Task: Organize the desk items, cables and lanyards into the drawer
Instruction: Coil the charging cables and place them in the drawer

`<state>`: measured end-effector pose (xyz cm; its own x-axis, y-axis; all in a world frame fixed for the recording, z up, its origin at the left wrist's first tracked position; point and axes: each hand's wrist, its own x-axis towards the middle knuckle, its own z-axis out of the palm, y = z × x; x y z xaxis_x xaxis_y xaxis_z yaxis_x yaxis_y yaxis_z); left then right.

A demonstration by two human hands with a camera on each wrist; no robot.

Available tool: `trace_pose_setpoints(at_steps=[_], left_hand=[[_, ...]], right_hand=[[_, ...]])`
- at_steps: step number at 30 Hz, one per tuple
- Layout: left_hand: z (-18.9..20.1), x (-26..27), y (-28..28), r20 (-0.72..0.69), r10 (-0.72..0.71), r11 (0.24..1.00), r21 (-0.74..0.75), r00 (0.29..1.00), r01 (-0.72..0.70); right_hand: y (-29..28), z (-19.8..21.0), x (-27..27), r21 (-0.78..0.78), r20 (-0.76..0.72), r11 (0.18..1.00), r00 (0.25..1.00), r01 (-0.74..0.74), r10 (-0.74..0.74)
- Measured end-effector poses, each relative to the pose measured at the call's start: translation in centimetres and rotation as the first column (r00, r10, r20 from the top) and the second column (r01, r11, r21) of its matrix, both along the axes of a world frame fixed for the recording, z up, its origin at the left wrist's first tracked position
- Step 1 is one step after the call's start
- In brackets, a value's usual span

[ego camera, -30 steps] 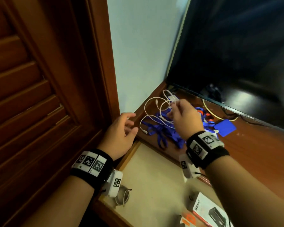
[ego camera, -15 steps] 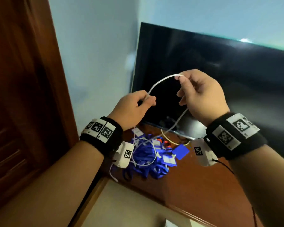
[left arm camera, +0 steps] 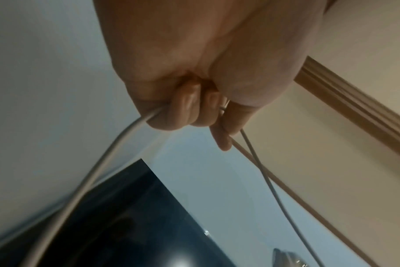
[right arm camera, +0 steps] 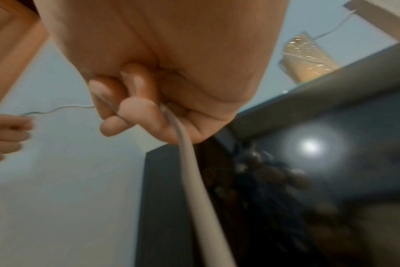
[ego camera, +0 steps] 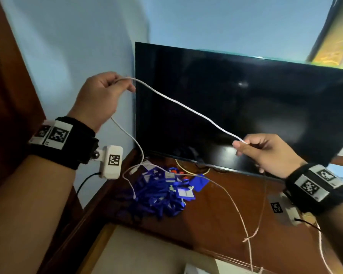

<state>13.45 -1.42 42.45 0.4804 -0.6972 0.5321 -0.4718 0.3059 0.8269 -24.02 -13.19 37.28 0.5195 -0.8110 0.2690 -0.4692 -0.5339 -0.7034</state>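
While both hands are raised above the desk (ego camera: pixel 216 218), a white cable (ego camera: pixel 186 109) runs between them in front of the dark screen (ego camera: pixel 246 107). At left, the left hand (ego camera: pixel 99 99) is held high near the wall (ego camera: pixel 77 46), its fingers (left arm camera: pixel 185 112) curled round the cable; the left wrist view shows one strand leaving the fist on the little-finger side and two thinner strands passing beside the thumb. Below this hand the cable hangs down in a loose curve to the lanyards (ego camera: pixel 156 196), a blue heap lying on the desk near the screen's lower left corner, with small white tags among them. A blue card (ego camera: pixel 199 182) lies just right of the heap. Farther right, the cable slopes down across the screen to the right hand (ego camera: pixel 269 155), held lower, which pinches it between thumb and fingertips (right arm camera: pixel 137 110); from here another length drops past the desk's front edge. At bottom, the open drawer (ego camera: pixel 147 254) shows a pale floor below the desk edge.
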Motion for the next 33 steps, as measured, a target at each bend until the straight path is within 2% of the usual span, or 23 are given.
trace_pose_setpoints(at_steps=[2,4,5,7,9,11,14,16,19,21,22,24,27,30,33], left_hand=[[-0.8,0.9,0.5,0.032,0.042,0.996,0.080,0.999,-0.044],[-2.5,1.0,0.3,0.197,0.050,0.959,0.264,0.979,-0.102],[-3.5,0.4,0.1,0.301,0.017,0.914,0.382,0.953,-0.137],[-5.5,-1.4,0.0,0.430,-0.140,0.788,0.593,0.892,-0.162],[-6.9,-4.0,0.1,0.456,-0.301,0.737,0.669,0.837,-0.099],[-7.4,-7.3,0.4,0.398,-0.434,0.746,0.661,0.809,0.075],[-7.8,-10.7,0.3,0.135,-0.595,0.683,0.604,0.792,0.410],[-7.8,-11.0,0.3,0.056,-0.621,0.681,0.532,0.782,0.503],[-7.6,-9.1,0.9,-0.034,-0.514,0.766,0.431,0.857,0.476],[-7.4,-7.9,1.2,0.086,-0.412,0.831,0.442,0.907,0.336],[-7.4,-7.8,1.3,0.141,-0.398,0.834,0.467,0.907,0.293],[-7.7,-8.6,1.1,0.185,-0.459,0.785,0.542,0.869,0.299],[-8.6,-11.5,0.9,0.119,-0.612,0.676,0.591,0.782,0.439],[-9.6,-11.7,1.2,0.061,-0.647,0.672,0.516,0.760,0.531],[-10.0,-10.3,1.8,-0.029,-0.662,0.671,0.422,0.749,0.609]], right_hand=[[0.0,-1.8,-1.6,0.013,0.007,0.998,0.998,0.061,-0.061],[0.5,-2.8,-1.9,0.024,0.057,0.998,0.996,0.060,-0.061],[0.7,-3.0,-1.6,0.056,0.104,0.998,0.994,0.034,-0.040],[1.8,-2.9,-0.2,0.141,0.218,0.989,0.976,-0.042,0.010],[2.7,-2.0,1.7,0.164,0.255,0.981,0.965,-0.100,0.056],[3.6,-1.2,3.3,0.113,0.202,0.984,0.973,-0.135,0.110],[4.2,-0.6,4.3,0.042,0.150,0.986,0.976,-0.164,0.156],[3.9,-0.6,3.9,0.016,0.158,0.991,0.979,-0.132,0.128],[3.1,-1.3,1.9,-0.052,0.132,0.997,0.989,-0.058,0.065],[3.2,-1.8,1.0,-0.063,0.103,0.995,0.991,-0.080,0.086],[3.6,-1.9,1.0,-0.066,0.090,0.991,0.988,-0.117,0.123],[4.5,-2.1,1.9,-0.082,0.080,0.976,0.975,-0.202,0.209],[5.6,-2.1,3.4,-0.093,0.112,0.959,0.954,-0.267,0.277],[5.8,-2.0,3.4,-0.070,0.150,0.966,0.954,-0.250,0.258],[5.3,-2.4,2.5,-0.079,0.062,0.973,0.974,-0.215,0.220]])
